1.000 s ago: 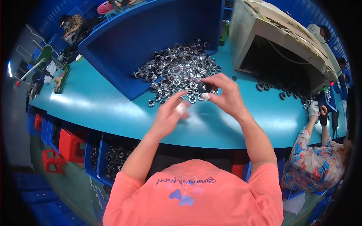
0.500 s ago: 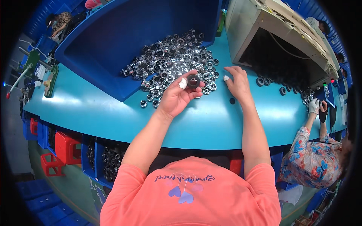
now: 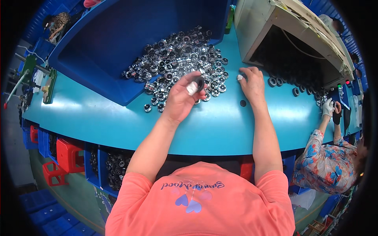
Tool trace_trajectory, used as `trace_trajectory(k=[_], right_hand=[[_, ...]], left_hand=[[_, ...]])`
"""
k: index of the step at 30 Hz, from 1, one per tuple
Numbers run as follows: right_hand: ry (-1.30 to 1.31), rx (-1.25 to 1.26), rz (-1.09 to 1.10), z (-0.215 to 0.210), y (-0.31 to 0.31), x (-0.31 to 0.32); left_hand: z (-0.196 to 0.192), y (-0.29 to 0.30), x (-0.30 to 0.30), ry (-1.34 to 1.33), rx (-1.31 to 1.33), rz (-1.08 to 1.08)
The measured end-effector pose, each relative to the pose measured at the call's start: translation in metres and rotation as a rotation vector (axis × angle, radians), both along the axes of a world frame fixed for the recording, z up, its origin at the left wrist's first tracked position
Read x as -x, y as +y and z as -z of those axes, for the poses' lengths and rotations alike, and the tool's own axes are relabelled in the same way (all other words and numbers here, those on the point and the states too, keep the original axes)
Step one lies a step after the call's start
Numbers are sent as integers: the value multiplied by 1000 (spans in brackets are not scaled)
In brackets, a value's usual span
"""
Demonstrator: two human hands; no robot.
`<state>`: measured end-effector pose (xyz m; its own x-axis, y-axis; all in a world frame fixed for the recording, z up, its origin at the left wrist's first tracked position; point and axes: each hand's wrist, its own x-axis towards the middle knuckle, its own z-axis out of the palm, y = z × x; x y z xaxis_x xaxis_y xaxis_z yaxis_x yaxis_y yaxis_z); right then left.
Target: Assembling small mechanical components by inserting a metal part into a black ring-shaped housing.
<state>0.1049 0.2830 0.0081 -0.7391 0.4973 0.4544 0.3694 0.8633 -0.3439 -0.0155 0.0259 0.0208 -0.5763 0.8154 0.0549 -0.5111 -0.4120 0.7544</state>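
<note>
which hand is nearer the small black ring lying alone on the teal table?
Right. The right hand rests just above the small black ring; the left hand, holding a dark ring part, is farther to its left.

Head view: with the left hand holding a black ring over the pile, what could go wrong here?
1. The left hand pinches the black ring only at the fingertips; it could slip into the pile of shiny parts and be hard to find.
2. A small black piece lies loose by the right hand; a wrist sweep might knock it away.
3. Parts spill past the blue bin lip and may roll across the table.
</note>
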Motion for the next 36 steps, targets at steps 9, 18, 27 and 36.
trace_trajectory(k=[9, 18, 27, 36], right_hand=[[-109, 424, -248, -23, -46, 6], [-106, 461, -286, -28, -55, 4], [-29, 486, -259, -30, -55, 3], [189, 1208, -460, -36, -69, 4]], left_hand=[[-13, 5, -21, 881, 547, -447], [-12, 5, -21, 943, 537, -494], [-11, 8, -23, 877, 471, -534], [-14, 5, -23, 879, 487, -501]])
